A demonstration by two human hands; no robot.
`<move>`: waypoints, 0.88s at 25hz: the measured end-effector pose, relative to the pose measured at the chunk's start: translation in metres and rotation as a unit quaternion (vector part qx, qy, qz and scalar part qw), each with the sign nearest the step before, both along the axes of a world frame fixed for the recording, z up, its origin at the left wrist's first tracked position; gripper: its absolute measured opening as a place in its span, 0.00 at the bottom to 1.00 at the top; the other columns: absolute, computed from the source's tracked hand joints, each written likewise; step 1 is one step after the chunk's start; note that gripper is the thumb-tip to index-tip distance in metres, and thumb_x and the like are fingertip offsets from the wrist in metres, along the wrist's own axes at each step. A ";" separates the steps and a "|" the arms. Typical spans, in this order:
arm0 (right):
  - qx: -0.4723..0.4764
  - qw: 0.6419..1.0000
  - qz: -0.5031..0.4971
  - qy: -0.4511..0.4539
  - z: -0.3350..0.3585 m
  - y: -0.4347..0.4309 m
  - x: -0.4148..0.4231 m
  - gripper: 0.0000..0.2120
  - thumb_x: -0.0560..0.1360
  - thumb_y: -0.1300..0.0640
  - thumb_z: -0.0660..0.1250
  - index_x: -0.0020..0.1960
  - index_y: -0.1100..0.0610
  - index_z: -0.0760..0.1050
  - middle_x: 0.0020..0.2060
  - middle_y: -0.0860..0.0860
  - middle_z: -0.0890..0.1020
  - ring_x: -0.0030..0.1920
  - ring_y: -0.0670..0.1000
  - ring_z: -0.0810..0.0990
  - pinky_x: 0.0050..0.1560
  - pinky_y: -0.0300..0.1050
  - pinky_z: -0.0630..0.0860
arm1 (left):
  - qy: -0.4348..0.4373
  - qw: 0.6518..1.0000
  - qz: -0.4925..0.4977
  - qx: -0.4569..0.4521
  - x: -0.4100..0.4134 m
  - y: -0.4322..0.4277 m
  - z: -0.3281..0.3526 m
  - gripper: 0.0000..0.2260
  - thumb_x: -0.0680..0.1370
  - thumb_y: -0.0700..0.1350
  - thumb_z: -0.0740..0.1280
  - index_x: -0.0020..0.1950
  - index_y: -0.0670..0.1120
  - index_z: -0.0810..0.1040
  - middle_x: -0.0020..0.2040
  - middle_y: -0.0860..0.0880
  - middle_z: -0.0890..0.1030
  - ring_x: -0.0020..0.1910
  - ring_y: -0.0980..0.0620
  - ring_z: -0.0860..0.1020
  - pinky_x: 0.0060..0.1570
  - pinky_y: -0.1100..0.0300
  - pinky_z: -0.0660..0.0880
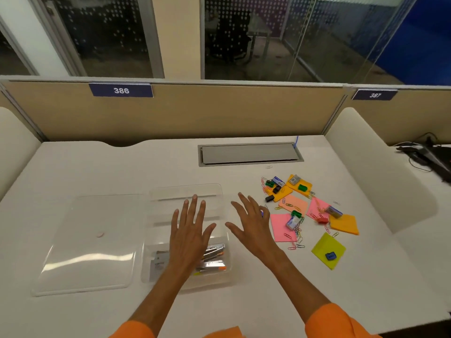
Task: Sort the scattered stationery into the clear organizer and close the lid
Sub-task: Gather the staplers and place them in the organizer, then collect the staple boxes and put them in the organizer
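Stationery (pixel 305 215) is lying right of my right hand (pixel 251 225), whose fingers (pixel 244 201) are standing apart, holding nothing. My left hand (pixel 190 230) is hovering splayed over the clear organizer (pixel 214 191), its lid (pixel 92 240) lying alongside. I am recommending pinching sticky notes (pixel 280 228) whole and sweeping paper clips (pixel 296 240) together.

Pretty even light from above, so the white desk (pixel 97 167) is bright and shadows stay soft. There's a glare streak on the lid (pixel 90 258) at 8 o'clock. Fisheye bends the edges, everything's slightly soft, and the glass (pixel 244 45) at 12 is dim.
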State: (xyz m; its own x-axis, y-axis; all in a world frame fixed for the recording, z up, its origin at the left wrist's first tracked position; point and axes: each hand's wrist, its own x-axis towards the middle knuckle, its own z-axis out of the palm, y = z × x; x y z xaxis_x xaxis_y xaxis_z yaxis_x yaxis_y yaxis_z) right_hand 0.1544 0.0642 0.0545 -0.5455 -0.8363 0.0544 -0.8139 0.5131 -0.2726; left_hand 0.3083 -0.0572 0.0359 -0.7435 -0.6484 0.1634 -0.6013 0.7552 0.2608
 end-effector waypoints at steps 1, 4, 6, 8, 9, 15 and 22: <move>0.000 1.000 -0.013 0.000 0.000 0.007 -0.007 0.29 0.78 0.37 0.56 0.76 0.48 0.59 0.79 0.49 0.52 0.79 0.53 0.50 0.74 0.58 0.49 | 0.002 1.000 -0.011 -0.001 -0.010 0.004 0.000 0.31 0.80 0.64 0.46 0.79 0.49 0.56 0.80 0.47 0.53 0.79 0.46 0.52 0.76 0.43 0.54; 0.004 0.999 -0.047 -0.004 -0.001 0.031 -0.028 0.29 0.78 0.38 0.56 0.75 0.48 0.59 0.79 0.49 0.53 0.79 0.53 0.50 0.74 0.58 0.50 | 0.000 0.999 -0.044 -0.001 -0.040 0.017 0.000 0.31 0.80 0.64 0.46 0.78 0.49 0.60 0.80 0.47 0.54 0.79 0.46 0.53 0.76 0.43 0.54; 0.014 0.998 -0.068 -0.002 -0.002 0.048 -0.042 0.28 0.78 0.38 0.56 0.75 0.47 0.59 0.79 0.49 0.53 0.78 0.53 0.50 0.73 0.58 0.50 | -0.001 0.998 -0.065 0.004 -0.060 0.026 0.000 0.31 0.80 0.64 0.46 0.78 0.49 0.60 0.80 0.47 0.54 0.79 0.46 0.53 0.76 0.44 0.54; 0.024 0.995 -0.093 -0.009 -0.004 0.065 -0.055 0.28 0.78 0.38 0.56 0.75 0.46 0.58 0.78 0.48 0.53 0.78 0.52 0.50 0.74 0.58 0.49 | -0.005 0.996 -0.085 0.010 -0.079 0.036 0.001 0.31 0.80 0.64 0.46 0.78 0.49 0.61 0.80 0.47 0.55 0.79 0.46 0.53 0.76 0.44 0.54; 0.027 0.994 -0.108 -0.014 -0.005 0.074 -0.062 0.28 0.78 0.38 0.56 0.75 0.46 0.58 0.78 0.47 0.53 0.78 0.52 0.50 0.74 0.58 0.49 | -0.009 0.995 -0.097 0.011 -0.089 0.041 0.001 0.31 0.80 0.63 0.46 0.78 0.49 0.61 0.80 0.47 0.55 0.79 0.46 0.54 0.76 0.44 0.54; 0.031 0.986 -0.161 -0.023 -0.015 0.118 -0.096 0.26 0.78 0.41 0.59 0.74 0.46 0.60 0.78 0.47 0.55 0.78 0.52 0.52 0.73 0.57 0.51 | -0.027 0.987 -0.158 0.016 -0.142 0.068 0.001 0.33 0.78 0.65 0.42 0.78 0.50 0.60 0.80 0.48 0.54 0.79 0.47 0.53 0.76 0.47 0.50; 0.066 0.976 -0.204 -0.030 -0.035 0.158 -0.128 0.26 0.77 0.41 0.60 0.73 0.48 0.63 0.76 0.50 0.60 0.77 0.53 0.56 0.72 0.56 0.54 | -0.112 0.972 -0.206 0.030 -0.192 0.098 -0.014 0.22 0.80 0.58 0.59 0.70 0.49 0.73 0.71 0.47 0.73 0.70 0.47 0.70 0.73 0.48 0.57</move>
State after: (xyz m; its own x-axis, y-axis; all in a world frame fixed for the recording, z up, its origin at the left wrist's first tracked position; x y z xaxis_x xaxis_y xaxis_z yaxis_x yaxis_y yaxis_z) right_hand 0.0263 0.2222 0.0191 -0.8332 -0.5469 -0.0817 -0.5197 0.8250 -0.2220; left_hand 0.1165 0.0412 0.0222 -0.9548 -0.2910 -0.0612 -0.2973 0.9313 0.2103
